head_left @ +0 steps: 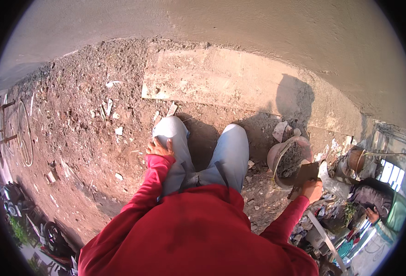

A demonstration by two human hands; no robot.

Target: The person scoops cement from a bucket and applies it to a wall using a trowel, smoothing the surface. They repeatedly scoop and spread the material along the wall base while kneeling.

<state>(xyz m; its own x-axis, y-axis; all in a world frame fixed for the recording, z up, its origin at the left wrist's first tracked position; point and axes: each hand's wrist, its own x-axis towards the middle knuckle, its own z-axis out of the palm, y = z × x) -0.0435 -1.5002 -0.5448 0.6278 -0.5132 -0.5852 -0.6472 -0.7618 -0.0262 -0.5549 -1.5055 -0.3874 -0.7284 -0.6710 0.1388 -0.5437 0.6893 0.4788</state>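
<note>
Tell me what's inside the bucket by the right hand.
The bucket holds a grey, lumpy mix. The flat brown board in the right hand covers part of the opening; what lies behind it, and the bottom beneath the mix, can't be seen.

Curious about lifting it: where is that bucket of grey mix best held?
Probably the left rim of the bucket, from the left: that curved edge looks exposed, while the flat brown board in the right hand overlaps its lower right.
</note>
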